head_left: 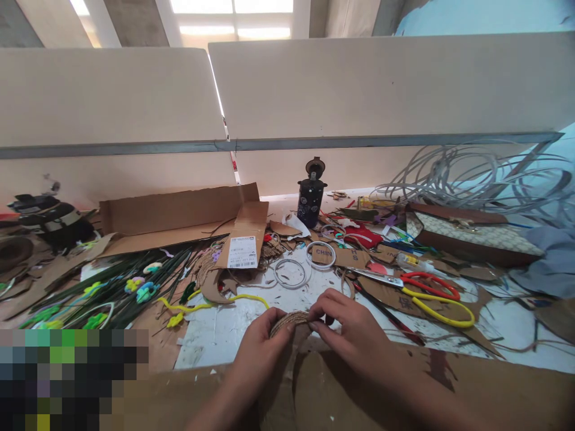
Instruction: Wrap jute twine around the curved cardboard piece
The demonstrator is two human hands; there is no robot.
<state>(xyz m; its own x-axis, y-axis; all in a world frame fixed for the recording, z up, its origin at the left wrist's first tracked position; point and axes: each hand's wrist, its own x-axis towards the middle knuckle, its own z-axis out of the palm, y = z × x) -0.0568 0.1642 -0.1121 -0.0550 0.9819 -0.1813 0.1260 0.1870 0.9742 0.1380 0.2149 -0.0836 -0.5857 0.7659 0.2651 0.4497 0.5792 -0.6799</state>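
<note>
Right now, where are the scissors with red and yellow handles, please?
In the head view, the scissors lie on the right, beyond the right hand, over cardboard scraps and nearer than the patterned handbag.

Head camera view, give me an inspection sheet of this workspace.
Surface: white tabletop, marked and strewn with scraps.
Work in hand: cord-covered piece, curved.
Clutter: red-and-yellow-handled scissors; dark bottle, lid up; opened cardboard box.
Hands: left hand holds the piece; right hand has fingertips at its end, grip unclear.
Cables: grey coils, far right; cable or tubing unclear.
Surroundings: pale panels behind.
</note>
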